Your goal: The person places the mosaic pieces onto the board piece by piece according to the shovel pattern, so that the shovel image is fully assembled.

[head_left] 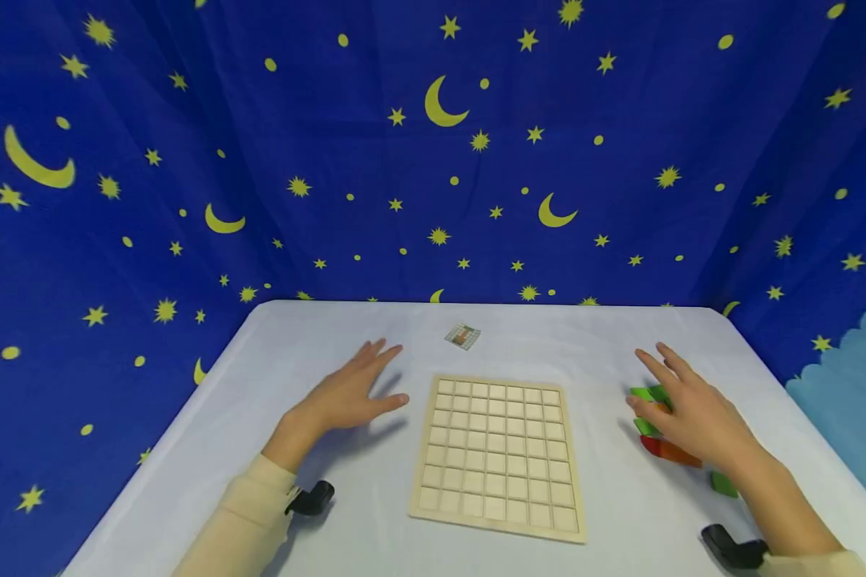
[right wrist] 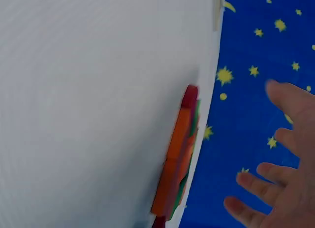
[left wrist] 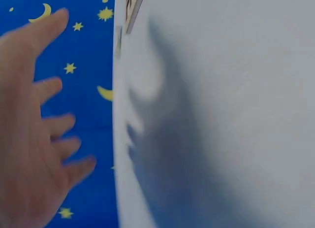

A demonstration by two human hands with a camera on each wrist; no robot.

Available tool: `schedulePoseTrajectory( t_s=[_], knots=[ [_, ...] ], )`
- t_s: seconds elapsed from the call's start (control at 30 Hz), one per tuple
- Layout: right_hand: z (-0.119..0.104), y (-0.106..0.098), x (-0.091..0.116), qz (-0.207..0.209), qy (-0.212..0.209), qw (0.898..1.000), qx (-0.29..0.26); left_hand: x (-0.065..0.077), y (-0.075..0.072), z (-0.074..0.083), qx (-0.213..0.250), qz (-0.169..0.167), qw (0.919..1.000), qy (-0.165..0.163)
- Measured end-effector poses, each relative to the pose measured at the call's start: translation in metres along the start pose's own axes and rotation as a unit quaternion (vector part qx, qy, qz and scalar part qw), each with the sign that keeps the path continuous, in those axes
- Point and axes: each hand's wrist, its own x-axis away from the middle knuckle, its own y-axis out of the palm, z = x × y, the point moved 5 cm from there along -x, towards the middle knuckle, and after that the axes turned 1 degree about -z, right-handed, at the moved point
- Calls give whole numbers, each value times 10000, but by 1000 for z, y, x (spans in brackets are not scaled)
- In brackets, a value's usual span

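In the head view a square wooden grid board (head_left: 505,457) with rows of shallow square cells lies on the table between both hands. My left hand (head_left: 346,393) hovers left of the board, fingers spread and holding nothing; its shadow falls on the cloth in the left wrist view. Over on the right, my right hand (head_left: 700,417) is held above a group of coloured pieces, fingers extended. Among these are a green piece (head_left: 644,427), an orange piece (head_left: 681,455) and a red piece (right wrist: 189,96). The hand partly hides the group in the head view.
A small card (head_left: 463,336) printed with a grid picture lies beyond the board. One separate green piece (head_left: 724,484) sits near the right wrist. White cloth covers the table (head_left: 361,513), and a blue curtain (head_left: 375,160) with stars and moons hangs behind it.
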Motion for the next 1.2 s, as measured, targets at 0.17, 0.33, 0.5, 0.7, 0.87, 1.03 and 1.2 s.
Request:
schedulePoseTrajectory(
  t_s=[0.17, 0.33, 0.5, 0.7, 0.87, 1.03, 1.2],
  knots=[
    [12, -1, -2, 134, -45, 9983, -568, 0, 25, 10, 1302, -394, 9900, 380],
    [31, 2, -5, 149, -2, 9953, -953, 1, 36, 16, 2021, -97, 9784, 410],
    [45, 9, -7, 65, 3, 9942, -1073, 0, 49, 20, 2279, -52, 9716, 637],
    [43, 19, -14, -170, -136, 9934, -1123, -1, 60, 29, 1311, -272, 9854, 1055],
    [37, 22, -19, -509, -196, 9937, -981, -2, 64, 32, 761, -472, 9891, 1171],
    [34, 23, -22, -544, -293, 9941, -887, -1, 63, 32, 607, -517, 9907, 1102],
    [33, 27, -24, -636, -232, 9933, -939, 1, 64, 28, 540, -520, 9916, 1053]
  ],
)
